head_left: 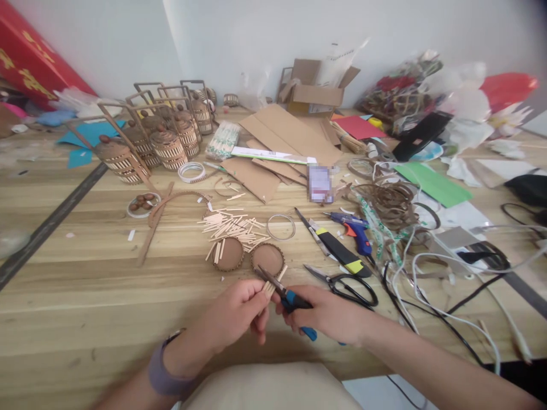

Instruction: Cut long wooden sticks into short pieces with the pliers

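Observation:
My left hand (239, 310) is closed, pinching a few short wooden sticks (269, 287) between thumb and fingers. Wrapped round the blue handles of a pair of pliers (293, 300) is my right hand (327, 313). The pliers' dark jaws lie across the sticks; whether they touch them I cannot tell. Just beyond my hands are two shallow round brown trays with ridged rims, a left tray (228, 254) with a few sticks at its edge and a right tray (268, 258) behind the jaws. A loose pile of cut sticks (233, 228) lies behind them.
Black-handled scissors (352, 289), a yellow-black cutter (342, 250) and a blue glue gun (361, 236) lie to the right, beside tangled cables (421, 296). Several small stick-walled lanterns (168, 149) stand back left. Cardboard sheets (290, 134) cover the back middle.

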A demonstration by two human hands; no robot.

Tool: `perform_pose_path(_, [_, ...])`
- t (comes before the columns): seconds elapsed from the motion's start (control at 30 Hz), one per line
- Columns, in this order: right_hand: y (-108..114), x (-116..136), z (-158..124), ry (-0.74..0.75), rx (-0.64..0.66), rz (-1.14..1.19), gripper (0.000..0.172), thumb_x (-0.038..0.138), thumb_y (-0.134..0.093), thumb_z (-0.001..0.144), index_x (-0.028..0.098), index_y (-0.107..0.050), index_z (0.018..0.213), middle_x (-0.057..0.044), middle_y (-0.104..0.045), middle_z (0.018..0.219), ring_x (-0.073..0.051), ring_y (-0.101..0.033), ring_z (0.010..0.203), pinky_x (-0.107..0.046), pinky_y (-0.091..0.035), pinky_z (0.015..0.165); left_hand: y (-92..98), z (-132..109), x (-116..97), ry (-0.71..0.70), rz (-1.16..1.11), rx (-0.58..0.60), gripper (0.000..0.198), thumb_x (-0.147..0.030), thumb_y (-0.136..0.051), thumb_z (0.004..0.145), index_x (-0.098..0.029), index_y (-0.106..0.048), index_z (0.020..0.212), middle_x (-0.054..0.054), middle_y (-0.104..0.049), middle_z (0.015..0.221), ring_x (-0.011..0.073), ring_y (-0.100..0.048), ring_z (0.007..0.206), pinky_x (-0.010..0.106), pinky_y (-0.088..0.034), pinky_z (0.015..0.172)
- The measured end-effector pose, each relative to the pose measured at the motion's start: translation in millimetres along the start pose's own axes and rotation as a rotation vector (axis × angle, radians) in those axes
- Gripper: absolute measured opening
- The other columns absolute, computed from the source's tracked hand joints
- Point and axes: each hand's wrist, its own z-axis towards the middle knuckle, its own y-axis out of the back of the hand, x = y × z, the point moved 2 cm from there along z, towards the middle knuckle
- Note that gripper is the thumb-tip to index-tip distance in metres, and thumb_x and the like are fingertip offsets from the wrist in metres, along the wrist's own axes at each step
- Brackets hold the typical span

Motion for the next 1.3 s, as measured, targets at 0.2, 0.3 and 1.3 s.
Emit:
perform_pose_path(0.2, [0.2,4.4,-2.3,-0.017,-0.072,-0.141,0.017,0.015,-0.052,0.068,0.018,-0.056,0.084,0.005,-0.047,0.067,-0.011,-0.043,0.060,-0.023,-0.034,0.055,-2.2,-0.4,-0.2,-0.015,-0.017,-0.013,0.044,-0.061,-0.046,0.084,-0.018,-0.053,0.078,-0.006,-0.047,0.055,0.0103,-0.049,0.046,0.024,-0.039,0.053])
perform_pose_path(0.3, [0.4,10.4,-4.1,0.055,-0.094,-0.171,0.019,0.016,-0.056,0.072,0.019,-0.059,0.090,0.004,-0.052,0.073,-0.013,-0.048,0.068,-0.024,-0.038,0.063,0.2,-0.8,-0.9,-0.026,-0.048,-0.039,0.046,-0.064,-0.049,0.082,-0.019,-0.053,0.077,-0.006,-0.047,0.054,0.0112,-0.048,0.048,0.025,-0.040,0.054])
perform_pose_path(1.3, [-19.2,7.7,45.7,0.328,-0.833,-1.139,0.014,0.030,-0.064,0.087,0.019,-0.057,0.089,-0.008,-0.067,0.089,-0.026,-0.059,0.083,-0.033,-0.036,0.068,9.6,5.7,6.5,0.138,1.205,-0.342,0.046,0.002,-0.029,0.087,-0.013,-0.060,0.119,0.017,-0.074,0.100,0.0286,-0.072,0.088,0.038,-0.053,0.078])
